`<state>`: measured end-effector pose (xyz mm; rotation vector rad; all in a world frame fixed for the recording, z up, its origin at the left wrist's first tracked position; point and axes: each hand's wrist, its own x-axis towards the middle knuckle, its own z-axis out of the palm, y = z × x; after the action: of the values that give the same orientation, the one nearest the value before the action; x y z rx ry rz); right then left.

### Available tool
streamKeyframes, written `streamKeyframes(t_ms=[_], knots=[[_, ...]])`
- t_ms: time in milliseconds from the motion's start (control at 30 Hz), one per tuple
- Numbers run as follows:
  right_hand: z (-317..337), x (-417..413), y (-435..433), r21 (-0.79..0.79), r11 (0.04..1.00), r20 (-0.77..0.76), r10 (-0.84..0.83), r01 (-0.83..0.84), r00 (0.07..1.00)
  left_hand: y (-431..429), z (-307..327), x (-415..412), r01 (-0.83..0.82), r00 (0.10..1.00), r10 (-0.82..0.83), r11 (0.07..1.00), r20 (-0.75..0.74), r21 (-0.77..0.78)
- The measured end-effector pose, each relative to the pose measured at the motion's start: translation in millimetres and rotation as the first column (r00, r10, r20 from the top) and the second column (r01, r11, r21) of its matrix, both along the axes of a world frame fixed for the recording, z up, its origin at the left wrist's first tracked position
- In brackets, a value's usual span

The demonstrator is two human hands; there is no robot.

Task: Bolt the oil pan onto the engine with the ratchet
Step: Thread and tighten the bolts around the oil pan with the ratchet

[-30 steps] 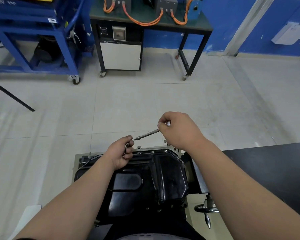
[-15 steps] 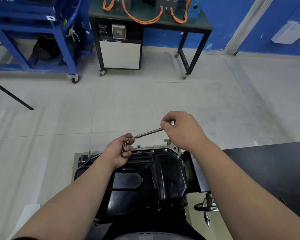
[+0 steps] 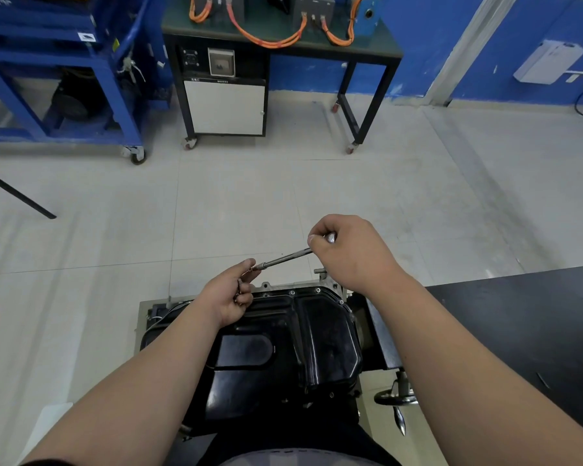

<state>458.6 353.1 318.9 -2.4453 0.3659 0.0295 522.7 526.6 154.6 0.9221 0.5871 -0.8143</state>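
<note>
Gripping the handle end of the ratchet (image 3: 285, 259), the right hand (image 3: 349, 255) has its fingers curled tight round it. The left hand (image 3: 229, 297) pinches the tool's other tip between thumb and forefinger, and its curled lower fingers hold small metal pieces too small to identify. The tool slants in the air between the hands, just above the far edge of the oil pan (image 3: 320, 334). This black pan sits on the engine (image 3: 266, 285), below both forearms, with bolt heads along its far rim. A black table (image 3: 519, 314) stands close on the right, a handwheel (image 3: 396, 397) beside the pan's near right corner. Beyond the far rim lies open tiled floor (image 3: 249, 203), reaching to a blue cart (image 3: 81, 62) and a black bench (image 3: 367, 95).
</note>
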Motion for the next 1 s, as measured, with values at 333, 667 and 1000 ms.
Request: streamKeyframes(t_ms=[333,667,1000], knots=[[-3.5,0.1,3.1,0.018,1.0,0.014,-0.016,0.016,1.0,-2.7,-4.4,0.1,0.015,0.999,-0.019,0.995,0.048,0.094],[2.0,-7.7,18.1,-0.314,0.912,-0.091,0.246,-0.263,0.965,-12.5,-3.1,-0.7,0.023,0.995,-0.048,0.96,0.087,0.279],[5.2,-2.3,19.8,-0.362,0.794,-0.21,0.441,-0.489,0.872,-20.5,-1.0,-2.8,0.094,0.98,-0.161,0.89,0.114,0.445]])
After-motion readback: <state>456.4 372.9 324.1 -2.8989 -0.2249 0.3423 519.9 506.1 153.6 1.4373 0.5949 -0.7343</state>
